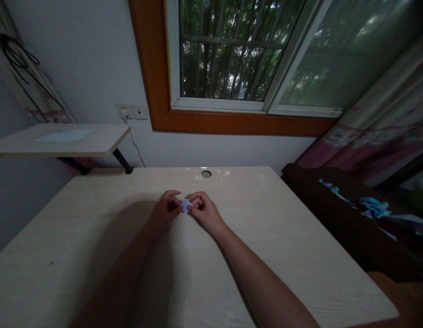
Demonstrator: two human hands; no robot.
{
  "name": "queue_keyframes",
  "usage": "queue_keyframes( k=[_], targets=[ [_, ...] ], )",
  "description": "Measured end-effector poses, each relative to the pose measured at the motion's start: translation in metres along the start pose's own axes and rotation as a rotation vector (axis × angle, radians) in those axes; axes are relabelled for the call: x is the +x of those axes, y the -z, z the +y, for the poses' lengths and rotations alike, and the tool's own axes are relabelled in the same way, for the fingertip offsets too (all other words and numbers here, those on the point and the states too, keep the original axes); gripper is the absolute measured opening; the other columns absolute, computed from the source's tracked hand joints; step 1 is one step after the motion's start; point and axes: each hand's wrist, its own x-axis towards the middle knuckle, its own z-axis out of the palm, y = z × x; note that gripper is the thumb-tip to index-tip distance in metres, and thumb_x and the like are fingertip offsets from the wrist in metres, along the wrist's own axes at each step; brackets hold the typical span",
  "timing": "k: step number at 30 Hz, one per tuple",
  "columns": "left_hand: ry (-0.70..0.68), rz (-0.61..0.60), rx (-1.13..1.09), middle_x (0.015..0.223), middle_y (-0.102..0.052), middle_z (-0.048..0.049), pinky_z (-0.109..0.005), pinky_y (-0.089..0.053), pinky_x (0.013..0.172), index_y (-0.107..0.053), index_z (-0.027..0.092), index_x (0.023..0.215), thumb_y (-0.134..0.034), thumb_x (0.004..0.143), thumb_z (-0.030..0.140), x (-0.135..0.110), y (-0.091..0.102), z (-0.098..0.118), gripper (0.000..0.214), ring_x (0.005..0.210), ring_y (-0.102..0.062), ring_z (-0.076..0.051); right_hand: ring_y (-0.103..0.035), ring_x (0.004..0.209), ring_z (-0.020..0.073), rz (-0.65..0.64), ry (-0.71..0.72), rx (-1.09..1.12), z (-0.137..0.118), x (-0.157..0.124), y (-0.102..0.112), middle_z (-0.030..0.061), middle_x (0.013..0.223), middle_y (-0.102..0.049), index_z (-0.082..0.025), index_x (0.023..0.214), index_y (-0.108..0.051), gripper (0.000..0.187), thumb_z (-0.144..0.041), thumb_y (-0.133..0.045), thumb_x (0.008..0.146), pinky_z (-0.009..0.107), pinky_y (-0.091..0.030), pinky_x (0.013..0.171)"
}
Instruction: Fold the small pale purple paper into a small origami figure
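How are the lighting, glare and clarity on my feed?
Head view: dim overall; broad soft shadow on the desk by the left forearm; small glare spots near the desk's hole; dark furniture loses detail; purple piece too small for fine detail.

The small piece is sitting between left hand (165, 210) and right hand (207, 213), over the counter (286, 237), window (228, 59) standing behind.
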Motion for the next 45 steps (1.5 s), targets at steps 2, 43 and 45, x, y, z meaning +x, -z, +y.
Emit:
queue_keyframes(
  k=[2,43,45],
  targets=[
    [-0.007,0.004,-0.020,0.076,-0.063,0.0015,-0.029,-0.048,0.067,-0.047,0.019,0.118,-0.068,0.081,0.024,0.0000,0.0003,0.0003,0.043,0.070,-0.063,-0.016,-0.055,0.061,0.0127,0.002,-0.001,-0.010,-0.0013,-0.0003,0.0001,-0.0047,0.070,-0.059,-0.023,0.100,-0.055,0.024,-0.027,-0.067,0.079,0.025,-0.043,0.060],
    [0.053,0.038,-0.243,0.078,-0.067,0.0004,-0.035,-0.054,0.076,-0.049,0.019,0.114,-0.069,0.082,0.030,0.0001,0.0005,0.0050,0.040,0.075,-0.069,-0.018,-0.059,0.059,0.0126,0.042,-0.016,0.092,-0.0007,0.0019,0.0001,-0.0031,0.072,-0.063,-0.023,0.099,-0.054,0.026,-0.031,-0.068,0.080,0.026,-0.048,0.061],
    [0.037,0.052,-0.219,0.076,-0.067,0.0005,-0.034,-0.053,0.075,-0.049,0.019,0.113,-0.069,0.081,0.029,0.0012,0.0015,0.0040,0.039,0.075,-0.068,-0.018,-0.060,0.059,0.0126,0.043,-0.008,0.092,0.0005,0.0023,-0.0001,-0.0031,0.073,-0.063,-0.023,0.100,-0.054,0.027,-0.031,-0.069,0.079,0.027,-0.048,0.061]
  ],
)
